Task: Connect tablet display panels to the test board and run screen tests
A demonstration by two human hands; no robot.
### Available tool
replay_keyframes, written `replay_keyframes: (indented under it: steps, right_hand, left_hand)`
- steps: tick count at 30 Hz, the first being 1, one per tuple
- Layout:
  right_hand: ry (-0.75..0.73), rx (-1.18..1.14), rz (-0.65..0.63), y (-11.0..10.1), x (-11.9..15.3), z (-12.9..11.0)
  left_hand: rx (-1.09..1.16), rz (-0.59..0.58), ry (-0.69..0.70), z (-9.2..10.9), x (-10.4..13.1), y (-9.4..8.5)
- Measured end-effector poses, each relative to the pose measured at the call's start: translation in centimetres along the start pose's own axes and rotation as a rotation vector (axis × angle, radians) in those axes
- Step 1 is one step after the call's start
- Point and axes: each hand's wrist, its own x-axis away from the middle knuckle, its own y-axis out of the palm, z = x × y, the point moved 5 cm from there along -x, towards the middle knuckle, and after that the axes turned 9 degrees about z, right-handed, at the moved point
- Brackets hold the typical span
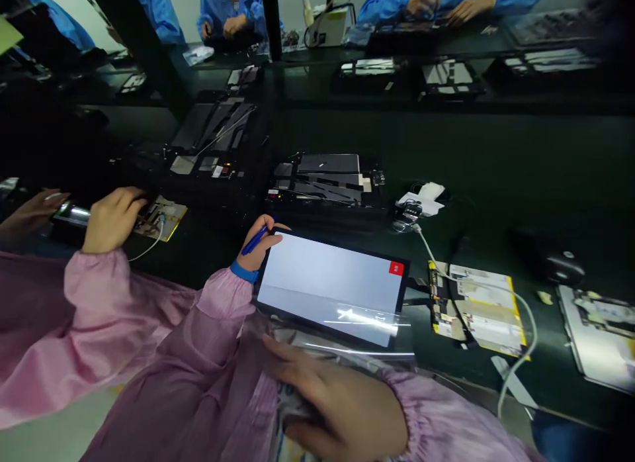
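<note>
My left hand (258, 245) grips the upper left corner of a lit tablet screen (327, 277), thumb on the front face. A blue pen (254, 240) is tucked in the same hand. The screen is tilted up and shows white with a red square near its right corner. A clear plastic film (357, 320) overlaps its lower edge. Below that edge is my right hand (342, 399), blurred, close to the film; whether its fingers hold the film cannot be made out. Dark flat cables (417, 293) run from the screen towards an exposed board with batteries (483, 306).
A white cable (530, 310) loops over the board. Opened tablet bodies (327, 177) lie behind the screen, a dark mouse (560, 267) and a silver device (595, 336) at right. At left are a co-worker's hands (112, 217); people in blue work across the bench.
</note>
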Motion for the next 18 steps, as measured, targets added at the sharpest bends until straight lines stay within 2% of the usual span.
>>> replay_keyframes:
  steps: [2, 4, 8, 12, 16, 18]
  right_hand:
    - [-0.034, 0.004, 0.027, -0.5, -0.2, -0.5]
    - [-0.115, 0.030, 0.112, -1.6, -0.3, -1.1]
    - [-0.256, 0.046, 0.441, -5.5, 0.7, -1.6]
    - [-0.139, -0.095, 0.755, -11.2, 2.4, 0.6]
    - [-0.107, -0.430, 0.959, -16.5, 3.3, 3.3]
    - [-0.106, -0.525, 1.039, -18.6, 3.3, 4.1]
  left_hand:
    - [0.013, 0.004, 0.006, 0.2, 0.0, 0.1]
    - [0.022, 0.009, 0.009, 0.3, -0.1, 0.3]
    - [0.040, 0.012, 0.006, 0.4, -0.3, 0.5]
    - [0.025, -0.001, 0.007, 0.2, -0.4, 0.4]
    - [0.001, 0.006, 0.003, 0.0, -0.5, 0.2]
    - [0.007, 0.005, -0.005, -0.1, -0.4, 0.2]
